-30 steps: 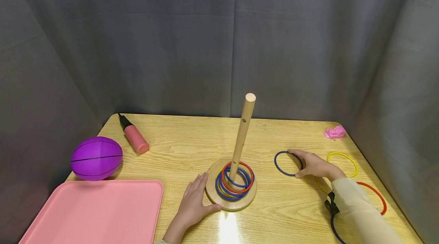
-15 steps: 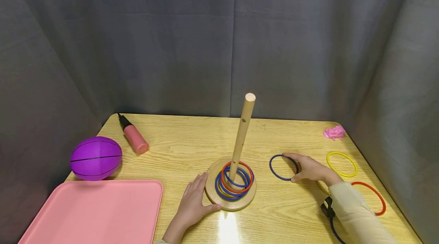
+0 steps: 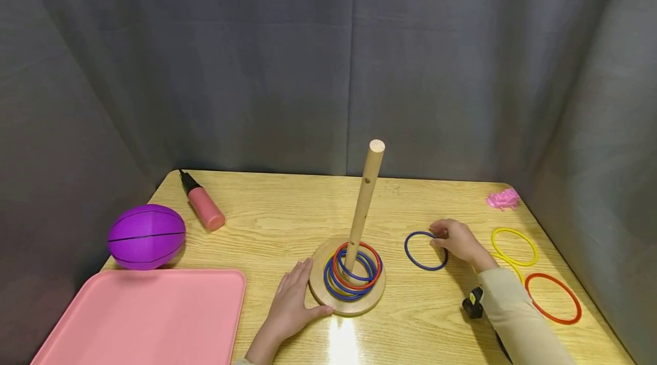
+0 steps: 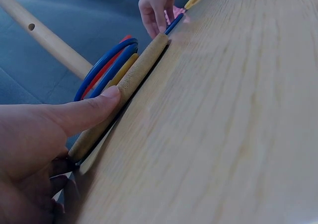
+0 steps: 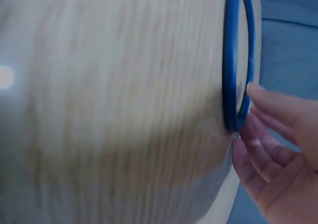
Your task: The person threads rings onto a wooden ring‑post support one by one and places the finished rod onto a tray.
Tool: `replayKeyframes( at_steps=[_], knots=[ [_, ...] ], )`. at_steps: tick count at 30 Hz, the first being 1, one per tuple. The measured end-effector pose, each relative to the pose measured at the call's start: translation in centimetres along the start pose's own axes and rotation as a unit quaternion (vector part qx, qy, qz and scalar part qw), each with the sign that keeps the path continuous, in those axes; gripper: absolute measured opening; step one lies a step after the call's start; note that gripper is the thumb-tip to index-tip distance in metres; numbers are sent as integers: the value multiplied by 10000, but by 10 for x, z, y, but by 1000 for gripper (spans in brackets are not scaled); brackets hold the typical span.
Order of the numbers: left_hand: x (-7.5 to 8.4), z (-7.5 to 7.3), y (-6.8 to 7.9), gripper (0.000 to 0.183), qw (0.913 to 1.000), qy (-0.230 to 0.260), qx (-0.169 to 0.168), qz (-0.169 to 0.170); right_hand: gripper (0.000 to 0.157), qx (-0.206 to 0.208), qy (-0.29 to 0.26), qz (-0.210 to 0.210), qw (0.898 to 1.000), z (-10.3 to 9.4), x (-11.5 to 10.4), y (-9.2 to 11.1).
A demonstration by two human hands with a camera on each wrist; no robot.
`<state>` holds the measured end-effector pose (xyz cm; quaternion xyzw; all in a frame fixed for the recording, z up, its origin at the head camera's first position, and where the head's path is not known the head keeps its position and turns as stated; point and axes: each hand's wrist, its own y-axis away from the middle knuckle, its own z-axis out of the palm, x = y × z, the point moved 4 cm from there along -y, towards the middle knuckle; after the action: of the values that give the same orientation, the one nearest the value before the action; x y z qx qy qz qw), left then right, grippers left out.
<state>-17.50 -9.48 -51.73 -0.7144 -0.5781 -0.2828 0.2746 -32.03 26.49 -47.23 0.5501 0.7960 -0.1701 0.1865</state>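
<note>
A wooden peg stand point(image 3: 363, 205) has a round base with several blue, red and yellow rings lying around the foot of its upright post. My left hand point(image 3: 291, 305) holds the base's left rim, thumb at the near edge and fingers along the side; in the left wrist view the thumb point(image 4: 99, 107) presses on that rim. To the right of the stand, a blue ring point(image 3: 407, 252) lies on the table. My right hand point(image 3: 459, 241) pinches its right edge. The right wrist view shows the thumb at the inner side of the blue ring point(image 5: 230, 60) and the fingers outside.
Two yellow rings point(image 3: 536, 251) and a red ring point(image 3: 579, 309) lie beyond my right forearm, near a pink toy point(image 3: 503, 199). At left are a pink tray point(image 3: 241, 302), a purple ball point(image 3: 146, 238) and a red hand pump point(image 3: 206, 208). Grey curtains enclose the table.
The blue ring has slid slightly left and nearer. My right hand has drawn its thumb and fingers together at the ring's right edge. The left hand keeps its place on the base.
</note>
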Motion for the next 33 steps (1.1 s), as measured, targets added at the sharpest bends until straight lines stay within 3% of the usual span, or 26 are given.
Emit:
replayKeyframes(
  at_steps=[5, 16, 20, 25, 33],
  knots=[
    [1, 0, -1, 106, 10000, 29, -8, -7, 17, 92, 356, 132, 9992, 0, 0, -3],
    [-1, 2, -1, 107, 10000, 2, -22, -15, 4, 283, 420, 134, 9986, 0, -3, 2],
    [-1, 2, -1, 107, 10000, 32, -23, -14, 7, 347, -147, 427, 9984, -3, -2, 4],
    [0, 2, 1, 107, 10000, 53, -29, -9, 14, 406, -969, 843, 9909, -9, -4, 6],
    [0, 2, 0, 106, 10000, 53, -17, -15, 26, 607, -2021, 858, 9737, -28, -30, 4]
  ],
)
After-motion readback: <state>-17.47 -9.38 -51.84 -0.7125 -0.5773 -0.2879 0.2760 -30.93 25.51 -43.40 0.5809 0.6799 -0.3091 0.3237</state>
